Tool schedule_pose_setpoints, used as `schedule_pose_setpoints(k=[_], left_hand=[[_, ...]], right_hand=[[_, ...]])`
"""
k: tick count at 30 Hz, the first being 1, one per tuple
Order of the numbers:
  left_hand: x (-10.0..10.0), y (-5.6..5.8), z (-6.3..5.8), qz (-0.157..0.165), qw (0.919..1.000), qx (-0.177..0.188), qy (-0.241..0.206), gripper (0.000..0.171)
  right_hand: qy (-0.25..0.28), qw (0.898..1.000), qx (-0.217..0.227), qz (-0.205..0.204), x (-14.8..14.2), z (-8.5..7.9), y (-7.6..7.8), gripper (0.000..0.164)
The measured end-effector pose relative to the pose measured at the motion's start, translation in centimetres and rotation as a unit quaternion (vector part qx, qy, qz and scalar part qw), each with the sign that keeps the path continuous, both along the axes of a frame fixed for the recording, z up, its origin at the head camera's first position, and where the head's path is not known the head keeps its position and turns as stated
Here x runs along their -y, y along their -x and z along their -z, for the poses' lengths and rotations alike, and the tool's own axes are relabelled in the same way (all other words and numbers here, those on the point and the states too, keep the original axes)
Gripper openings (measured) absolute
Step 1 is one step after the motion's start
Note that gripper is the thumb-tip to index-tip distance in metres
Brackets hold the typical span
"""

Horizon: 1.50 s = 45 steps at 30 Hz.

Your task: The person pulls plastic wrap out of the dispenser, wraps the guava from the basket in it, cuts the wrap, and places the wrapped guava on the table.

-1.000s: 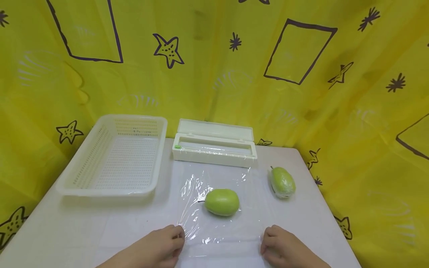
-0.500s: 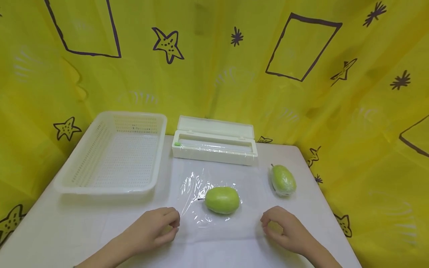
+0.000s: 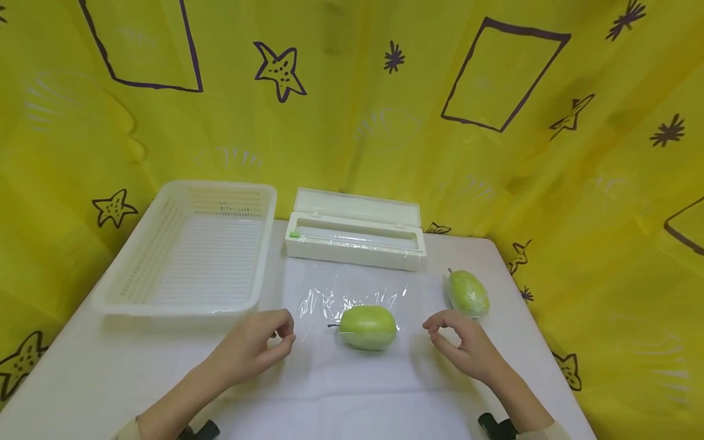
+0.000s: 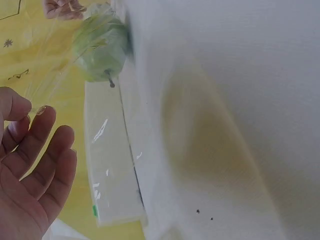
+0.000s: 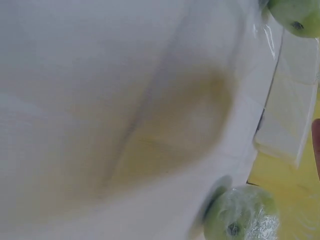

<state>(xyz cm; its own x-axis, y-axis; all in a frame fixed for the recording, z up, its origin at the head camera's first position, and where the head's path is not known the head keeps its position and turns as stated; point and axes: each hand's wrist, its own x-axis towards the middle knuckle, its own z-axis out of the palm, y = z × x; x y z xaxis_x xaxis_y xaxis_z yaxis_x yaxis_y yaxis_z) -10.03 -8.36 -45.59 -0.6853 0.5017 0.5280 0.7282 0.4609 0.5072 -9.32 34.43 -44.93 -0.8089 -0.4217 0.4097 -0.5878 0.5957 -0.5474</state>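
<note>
Head view: fruit (image 3: 370,330) lies between left hand (image 3: 258,342) and right hand (image 3: 464,345), each pinching film (image 3: 316,300), thumbs and forefingers rounded; left wrist view adds film folds running from the left fingertips; right wrist view, barely a finger (image 5: 316,145), with wrapped fruit (image 5: 242,215) below it

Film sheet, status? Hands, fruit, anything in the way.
Left hand and right hand pinching film sheet, held above table. Green fruit between hands, not yet wrapped. No obstruction seen between; wrapped fruit beyond right hand.
</note>
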Motion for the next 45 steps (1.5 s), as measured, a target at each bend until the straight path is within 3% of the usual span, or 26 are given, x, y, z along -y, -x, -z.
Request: schedule_pose_setpoints(k=[4,8,12,17,19,23,27,34,36,40,45], left_hand=[[-0.1,0.7,-0.4,-0.004,1.0,-0.004,0.004,0.024],[-0.4,1.4,-0.9,-0.029,0.9994,-0.001,0.019,0.019],[-0.9,2.2,-1.5,-0.06,0.9975,-0.008,0.035,0.017],[-1.6,3.3,-1.8,-0.081,0.9908,-0.074,0.079,0.011],[-1.7,3.7,-1.8,-0.092,0.987,-0.084,0.102,0.008],[-1.7,4.3,-1.6,-0.109,0.9813,-0.061,0.146,0.011],[-1.8,4.7,-1.6,-0.115,0.9728,-0.047,0.195,0.026],[-2.2,5.2,-1.4,-0.101,0.9509,-0.06,0.287,0.029],[-2.3,5.2,-1.4,-0.098,0.9481,-0.059,0.297,0.026],[-2.3,5.3,-1.2,-0.095,0.9508,-0.058,0.289,0.023],[-2.0,5.4,-1.7,-0.083,0.9762,-0.02,0.199,0.019]], right_hand=[[0.051,0.998,0.036,0.011,0.2,-0.2,0.5,0.029],[0.117,0.991,0.067,0.008,0.6,0.0,1.3,0.022],[0.186,0.976,0.113,-0.004,0.9,0.4,2.5,0.017],[0.239,0.955,0.178,-0.003,1.3,1.0,4.0,0.016],[0.247,0.946,0.209,0.002,1.7,1.1,4.7,0.016],[0.237,0.937,0.254,0.041,2.3,1.5,5.6,0.013],[0.208,0.933,0.277,0.095,2.8,1.9,6.1,0.009],[0.123,0.942,0.274,0.15,3.2,2.9,6.5,0.008],[0.105,0.944,0.27,0.155,3.3,3.2,6.5,0.008],[0.087,0.945,0.271,0.16,3.5,3.5,6.5,0.009],[0.077,0.945,0.275,0.16,3.8,3.6,6.5,0.011]])
